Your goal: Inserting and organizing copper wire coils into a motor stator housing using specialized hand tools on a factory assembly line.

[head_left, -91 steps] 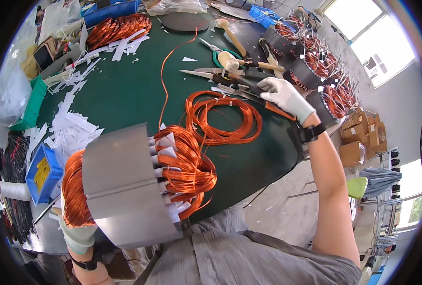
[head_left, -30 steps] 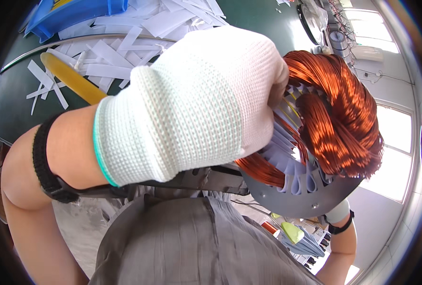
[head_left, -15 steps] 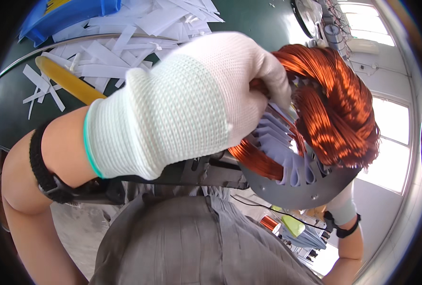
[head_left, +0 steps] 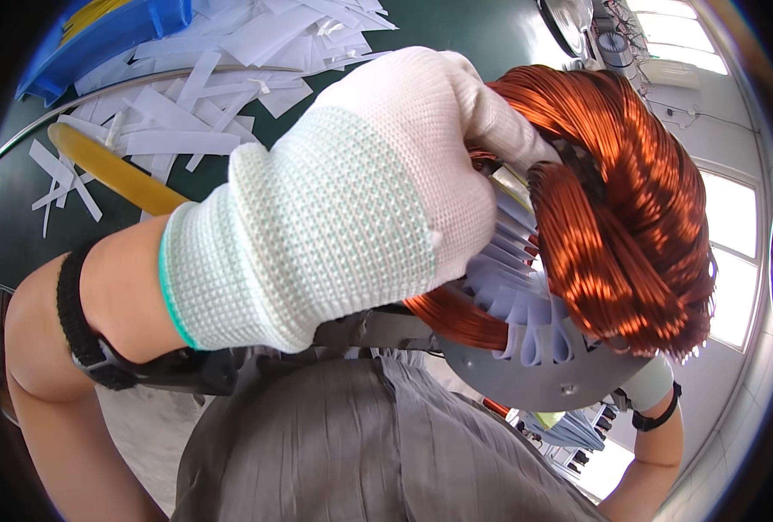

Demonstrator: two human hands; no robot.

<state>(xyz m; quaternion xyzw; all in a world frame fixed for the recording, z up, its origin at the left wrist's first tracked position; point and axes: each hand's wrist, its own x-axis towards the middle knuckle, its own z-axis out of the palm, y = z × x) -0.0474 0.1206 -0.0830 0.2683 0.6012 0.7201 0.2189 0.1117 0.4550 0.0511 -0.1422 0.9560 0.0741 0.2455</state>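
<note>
My left hand, in a white knitted glove, is bent over a motor stator with a grey metal rim. Its curled fingers reach in beside a thick winding of copper wire, and the fingertips are hidden there. What they hold, if anything, I cannot make out. White paper slot liners stand in loops along the stator's inner edge. A lower copper bundle lies at the near left of the opening. My right hand is behind the stator; only its glove cuff shows, and its fingers are hidden.
Many white paper strips lie scattered on the dark green table. A yellow flat tool lies left of my left wrist. At the far left stands a blue bin. A round metal-rimmed object is at the back.
The stator and its copper winding have shifted slightly right, with the near rim lower. My left fingers have moved right and deeper behind the copper bundle.
</note>
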